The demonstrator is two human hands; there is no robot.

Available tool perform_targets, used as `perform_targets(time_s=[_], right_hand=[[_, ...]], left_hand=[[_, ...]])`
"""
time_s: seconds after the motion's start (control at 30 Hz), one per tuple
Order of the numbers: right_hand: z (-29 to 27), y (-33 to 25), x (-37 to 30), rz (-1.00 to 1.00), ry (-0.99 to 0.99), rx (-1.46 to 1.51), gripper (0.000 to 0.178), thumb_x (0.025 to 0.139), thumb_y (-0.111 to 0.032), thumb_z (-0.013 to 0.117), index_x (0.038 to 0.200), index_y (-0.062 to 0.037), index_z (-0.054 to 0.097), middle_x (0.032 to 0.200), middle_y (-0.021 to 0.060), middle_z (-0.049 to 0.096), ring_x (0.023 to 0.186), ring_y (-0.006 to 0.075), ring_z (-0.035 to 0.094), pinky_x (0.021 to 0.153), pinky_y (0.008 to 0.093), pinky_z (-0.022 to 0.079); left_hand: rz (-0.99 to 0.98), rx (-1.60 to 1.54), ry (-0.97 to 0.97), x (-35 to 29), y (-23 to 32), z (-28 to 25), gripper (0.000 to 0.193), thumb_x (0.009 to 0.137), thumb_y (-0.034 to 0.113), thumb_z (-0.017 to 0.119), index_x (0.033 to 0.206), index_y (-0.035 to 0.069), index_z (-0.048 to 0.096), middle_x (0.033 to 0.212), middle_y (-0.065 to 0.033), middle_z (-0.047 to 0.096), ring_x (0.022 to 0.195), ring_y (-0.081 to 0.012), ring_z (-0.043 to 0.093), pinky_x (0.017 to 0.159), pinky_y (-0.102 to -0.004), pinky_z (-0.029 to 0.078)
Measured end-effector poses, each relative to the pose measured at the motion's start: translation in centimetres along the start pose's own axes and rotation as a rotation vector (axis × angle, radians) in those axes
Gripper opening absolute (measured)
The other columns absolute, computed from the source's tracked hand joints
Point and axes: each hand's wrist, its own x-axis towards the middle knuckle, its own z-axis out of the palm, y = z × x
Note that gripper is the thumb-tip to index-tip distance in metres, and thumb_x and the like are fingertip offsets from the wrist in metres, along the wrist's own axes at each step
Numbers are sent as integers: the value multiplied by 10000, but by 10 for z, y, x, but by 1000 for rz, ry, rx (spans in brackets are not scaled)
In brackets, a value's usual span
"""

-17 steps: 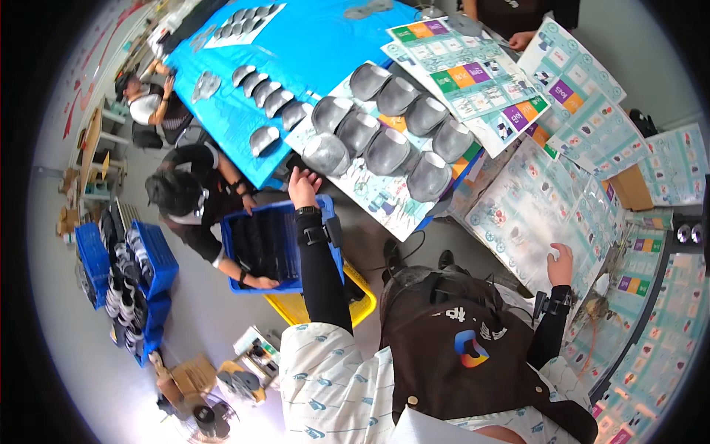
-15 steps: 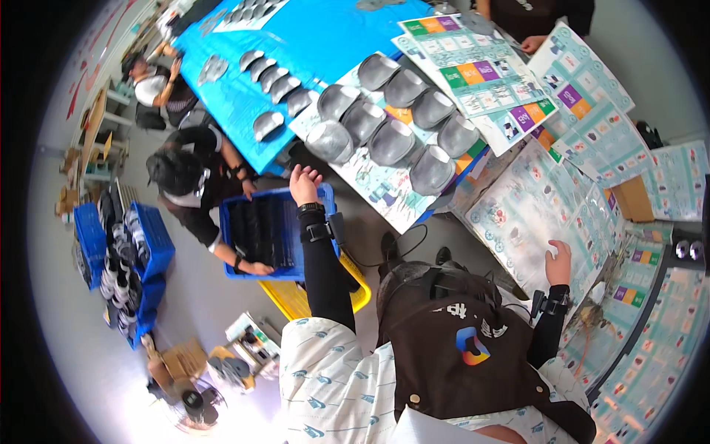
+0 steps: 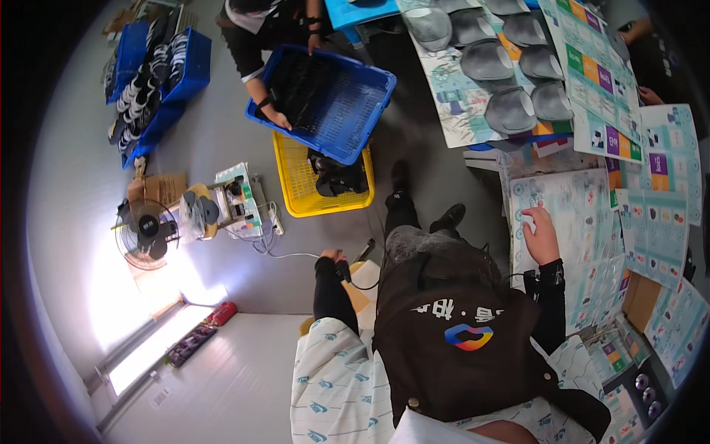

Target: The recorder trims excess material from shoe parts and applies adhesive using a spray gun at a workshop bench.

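Observation:
My left hand (image 3: 334,258) hangs low at my side in a black sleeve, by the edge of a tan wooden seat (image 3: 360,297) and a thin black cable (image 3: 318,256). Its fingers are too small to read. On the table to my right, my right hand (image 3: 542,233) rests flat, fingers spread, on a pale printed sheet (image 3: 573,203). A dark brown apron (image 3: 451,333) covers my front.
A person in black at the top holds a blue crate (image 3: 325,103) over a yellow crate (image 3: 299,177). Grey moulded shells (image 3: 488,59) lie on the table at the upper right. A floor fan (image 3: 148,226), a taped machine (image 3: 229,203) and blue bins (image 3: 159,74) stand at the left.
My left hand has come back from near the table edge and blue crate down to my side. The view has swung toward the floor. My right hand stays on the sheet.

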Motion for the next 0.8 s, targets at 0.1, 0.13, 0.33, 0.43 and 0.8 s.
perform_targets(time_s=[0.1, 0.13, 0.33, 0.43, 0.8], right_hand=[[19, -10, 9, -21, -62, -54, 223, 847, -24, 591, 1069, -13, 607, 1069, 158, 618, 1078, 362, 583, 973, 419, 450], [23, -19, 9, 20, -90, -34, 219, 852, -29, 589, 1069, -11, 607, 1067, 161, 617, 1069, 364, 586, 963, 414, 456], [70, -58, 14, 72, -222, -175, 224, 879, -66, 590, 1093, -10, 628, 1062, 167, 635, 1026, 356, 608, 881, 400, 490], [108, -94, 28, 111, -298, -183, 191, 872, -47, 586, 1055, -3, 614, 1031, 189, 624, 1022, 388, 595, 893, 420, 484], [302, -146, 70, 462, -574, -384, 170, 887, -32, 593, 1041, -20, 661, 977, 159, 659, 831, 304, 673, 704, 378, 523]], left_hand=[[-38, -245, -28, 19, -46, -21, 238, 979, 209, 587, 993, -24, 637, 785, -178, 675, 710, -324, 705, 674, -471, 613], [-6, -166, 91, 25, -46, -30, 245, 990, 219, 582, 1016, -17, 641, 774, -171, 662, 697, -312, 695, 663, -452, 613], [287, 299, 224, 80, 21, -2, 481, 939, 441, 651, 674, 51, 556, 559, -60, 556, 481, -182, 583, 408, -354, 430], [138, 453, 470, 117, 86, -52, 575, 856, 590, 667, 869, 15, 690, 718, -153, 679, 667, -305, 681, 598, -430, 534], [-17, 699, 693, 347, 234, -46, 765, 763, 633, 758, 1196, 20, 612, 1198, -159, 677, 1111, -295, 674, 927, -395, 544]])
